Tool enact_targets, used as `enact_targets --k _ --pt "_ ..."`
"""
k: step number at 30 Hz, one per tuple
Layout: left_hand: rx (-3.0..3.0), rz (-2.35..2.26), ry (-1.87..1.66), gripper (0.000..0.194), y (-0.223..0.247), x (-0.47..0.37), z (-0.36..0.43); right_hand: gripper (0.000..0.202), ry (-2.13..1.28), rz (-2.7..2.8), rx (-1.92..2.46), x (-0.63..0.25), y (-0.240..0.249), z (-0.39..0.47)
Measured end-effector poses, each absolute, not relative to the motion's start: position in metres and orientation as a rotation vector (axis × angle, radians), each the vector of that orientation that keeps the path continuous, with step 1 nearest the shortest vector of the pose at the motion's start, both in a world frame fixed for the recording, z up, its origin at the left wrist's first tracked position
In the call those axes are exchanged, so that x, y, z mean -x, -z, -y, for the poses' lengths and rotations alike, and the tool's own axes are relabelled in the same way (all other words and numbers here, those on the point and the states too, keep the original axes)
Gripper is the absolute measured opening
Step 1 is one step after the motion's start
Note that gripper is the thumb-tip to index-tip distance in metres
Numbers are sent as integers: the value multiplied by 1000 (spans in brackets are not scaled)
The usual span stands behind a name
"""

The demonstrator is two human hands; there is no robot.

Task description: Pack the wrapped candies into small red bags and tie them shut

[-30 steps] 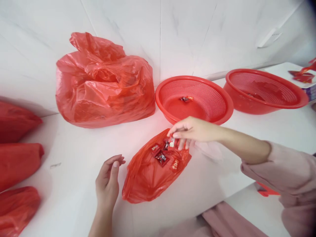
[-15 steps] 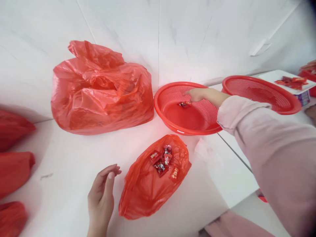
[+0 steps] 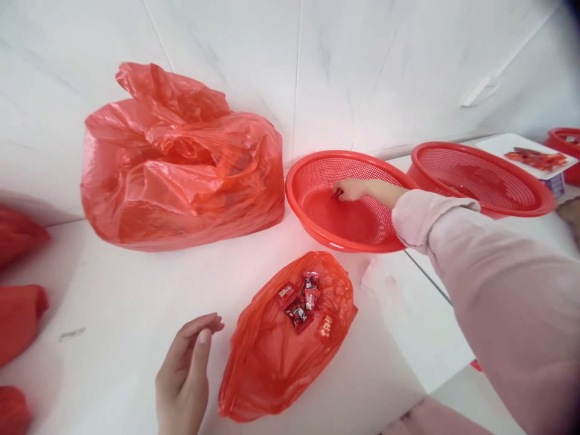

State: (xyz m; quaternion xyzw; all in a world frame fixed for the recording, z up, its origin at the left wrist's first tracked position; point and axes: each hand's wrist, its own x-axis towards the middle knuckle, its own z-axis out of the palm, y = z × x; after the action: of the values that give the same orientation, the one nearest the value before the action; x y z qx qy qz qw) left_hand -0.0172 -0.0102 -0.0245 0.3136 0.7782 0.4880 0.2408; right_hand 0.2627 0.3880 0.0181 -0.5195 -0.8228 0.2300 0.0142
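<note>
Inside the red plastic basket (image 3: pixel 335 243), my right hand (image 3: pixel 352 190) reaches down, its fingers closed on a small wrapped snack packet (image 3: pixel 338 193) mostly hidden by them. My left hand (image 3: pixel 188 368) hovers over the white table, thumb and fingers a little apart, holding nothing. Just right of it, without contact, lies a red plastic bag (image 3: pixel 263 368) with its mouth spread wide. Several small red snack packets (image 3: pixel 299 314) with dark prints rest in that bag.
A large, full-looking red bag (image 3: pixel 190 181) stands against the tiled wall. More red bags (image 3: pixel 20 320) sit at the left edge. A second red basket (image 3: pixel 484 163) is at right, beside a white tray (image 3: pixel 498 145) of red packets (image 3: pixel 537 158).
My right hand has lowered in the basket, and its fingers have closed on the packet lying there. My left hand stays nearly still. At far right, another person's hand has left the view.
</note>
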Motion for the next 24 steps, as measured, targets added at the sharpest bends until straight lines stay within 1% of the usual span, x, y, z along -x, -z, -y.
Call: enact_targets --k 2,4,8,10,13,15,17,20,24 --pt "-870 -2114 -1351 28 24 18 11 20 -789 2560 1629 -262 -32 -377" --pt "-881 -2105 -1370 28 24 18 11 23 -933 2522 1565 -260 -52 -356" --pt "-912 -2083 -1395 26 24 16 12 33 -1458 2304 1195 -253 -91 -279" --pt "-945 -2075 -1399 24 25 14 13 34 -1609 2375 1098 -246 -98 -231" --pt "-1126 -2067 -1450 21 23 12 17 31 -1872 2467 959 -232 -85 -170" --pt "-1354 -2045 -1483 17 17 8 19 31 -1964 2373 853 -223 -67 -143" --pt "-1622 -1994 -1440 13 9 2 18 41 -2024 2201 776 -214 -48 -128" --pt "-1927 -1909 -1281 10 -5 -10 10 56 -2117 1970 733 -206 -27 -117" --pt "-2014 -1879 -1247 9 -10 -24 -1 60 -2133 1892 676 -204 -12 -109"
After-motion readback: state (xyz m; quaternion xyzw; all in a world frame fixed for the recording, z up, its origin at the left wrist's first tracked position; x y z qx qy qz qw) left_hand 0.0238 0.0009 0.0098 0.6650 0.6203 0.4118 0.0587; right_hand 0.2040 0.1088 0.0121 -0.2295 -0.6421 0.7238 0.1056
